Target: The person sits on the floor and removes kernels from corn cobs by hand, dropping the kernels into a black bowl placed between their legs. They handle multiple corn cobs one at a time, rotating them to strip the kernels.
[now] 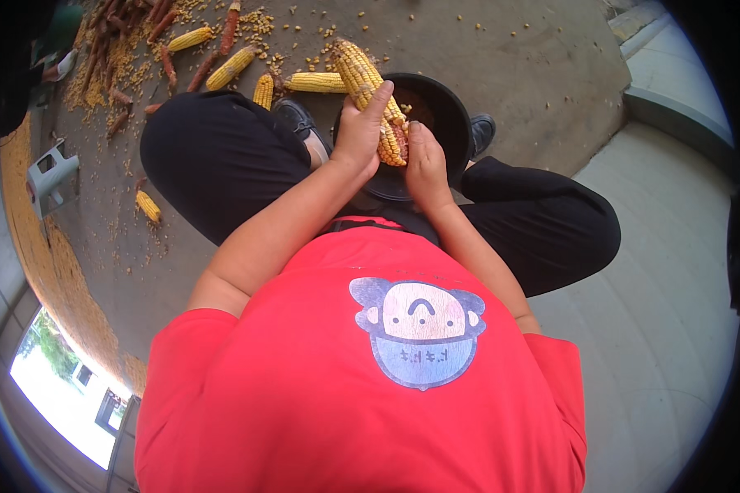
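An ear of dried yellow corn point(359, 73) is tilted over a black basin point(447, 111) between my knees. My left hand point(359, 132) is wrapped around its middle, thumb on top. Against the ear's lower end lies my right hand point(427, 160), its thumb at a patch where kernels are gone and the reddish cob shows; whether its fingers grip the ear is hard to tell. A few loose kernels are visible in the basin, whose near part my hands partly hide. Just left of the basin, another corn ear point(316, 82) lies on the floor.
More corn ears point(231, 68) and a pile of bare red cobs point(103, 46) with scattered kernels lie on the concrete floor at upper left. A grey plastic stool point(52, 179) is at far left, a single ear point(148, 206) nearer. Another person's foot point(66, 65) shows beside the pile.
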The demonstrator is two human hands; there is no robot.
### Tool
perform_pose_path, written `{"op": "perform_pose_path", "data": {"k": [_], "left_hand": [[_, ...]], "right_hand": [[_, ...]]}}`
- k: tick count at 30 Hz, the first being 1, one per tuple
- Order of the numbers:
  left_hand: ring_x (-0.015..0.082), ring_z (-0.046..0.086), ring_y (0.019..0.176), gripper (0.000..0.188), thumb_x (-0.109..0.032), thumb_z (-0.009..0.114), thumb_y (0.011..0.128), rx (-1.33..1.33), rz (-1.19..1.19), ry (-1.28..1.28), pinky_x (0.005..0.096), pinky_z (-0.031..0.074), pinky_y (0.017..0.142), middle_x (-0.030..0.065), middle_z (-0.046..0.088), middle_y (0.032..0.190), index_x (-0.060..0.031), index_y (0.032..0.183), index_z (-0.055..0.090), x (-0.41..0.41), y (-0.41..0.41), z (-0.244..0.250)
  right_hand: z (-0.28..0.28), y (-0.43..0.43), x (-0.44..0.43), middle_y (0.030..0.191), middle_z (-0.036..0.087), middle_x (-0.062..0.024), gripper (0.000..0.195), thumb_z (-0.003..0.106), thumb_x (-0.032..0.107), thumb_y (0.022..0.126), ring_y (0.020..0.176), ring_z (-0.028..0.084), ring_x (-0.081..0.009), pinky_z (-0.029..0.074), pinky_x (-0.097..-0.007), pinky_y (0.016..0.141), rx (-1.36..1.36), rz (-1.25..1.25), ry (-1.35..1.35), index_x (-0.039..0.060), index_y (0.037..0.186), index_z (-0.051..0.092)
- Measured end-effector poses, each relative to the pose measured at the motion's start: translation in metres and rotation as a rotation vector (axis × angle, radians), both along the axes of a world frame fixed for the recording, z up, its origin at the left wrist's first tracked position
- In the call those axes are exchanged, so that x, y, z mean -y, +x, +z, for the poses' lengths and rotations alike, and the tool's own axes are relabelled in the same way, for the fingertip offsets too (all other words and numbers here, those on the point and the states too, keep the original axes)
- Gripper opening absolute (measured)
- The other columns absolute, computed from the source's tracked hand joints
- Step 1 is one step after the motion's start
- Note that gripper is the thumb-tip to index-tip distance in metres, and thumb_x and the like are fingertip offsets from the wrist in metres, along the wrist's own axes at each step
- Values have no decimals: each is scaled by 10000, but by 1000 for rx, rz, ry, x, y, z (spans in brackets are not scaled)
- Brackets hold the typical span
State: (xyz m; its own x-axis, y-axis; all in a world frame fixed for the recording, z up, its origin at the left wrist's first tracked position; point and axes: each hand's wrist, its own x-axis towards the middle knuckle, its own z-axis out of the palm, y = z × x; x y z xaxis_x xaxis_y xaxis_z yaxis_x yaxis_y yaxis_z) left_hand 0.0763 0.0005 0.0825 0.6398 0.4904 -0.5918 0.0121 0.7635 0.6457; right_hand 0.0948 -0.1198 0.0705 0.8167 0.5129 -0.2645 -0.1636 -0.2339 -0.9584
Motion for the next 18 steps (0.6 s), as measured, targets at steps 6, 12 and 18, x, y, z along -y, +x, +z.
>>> {"op": "perform_pose_path", "data": {"k": [6,12,18], "left_hand": [[111,561,765,314,-241,674,883,1,29,-87,291,496,650,12,541,896,-66,1071,493,-4,0,-2],[111,559,770,343,-241,676,882,-23,35,-65,285,493,662,15,541,905,-59,1102,487,-3,0,-2],[107,553,819,395,-252,672,887,-56,-25,81,279,489,708,19,534,952,-41,1158,476,0,1,-1]], "right_hand": [[17,-3,-5,795,625,-171,331,463,296,985,730,621,-290,477,-340,676,96,45,-41,-12,1058,558],[25,-1,-9,802,641,-190,300,484,283,974,732,650,-316,481,-372,645,191,8,-100,-4,1020,556],[13,0,-4,808,650,-183,308,519,298,956,737,658,-260,479,-361,641,66,2,-79,-3,1003,567]]}}
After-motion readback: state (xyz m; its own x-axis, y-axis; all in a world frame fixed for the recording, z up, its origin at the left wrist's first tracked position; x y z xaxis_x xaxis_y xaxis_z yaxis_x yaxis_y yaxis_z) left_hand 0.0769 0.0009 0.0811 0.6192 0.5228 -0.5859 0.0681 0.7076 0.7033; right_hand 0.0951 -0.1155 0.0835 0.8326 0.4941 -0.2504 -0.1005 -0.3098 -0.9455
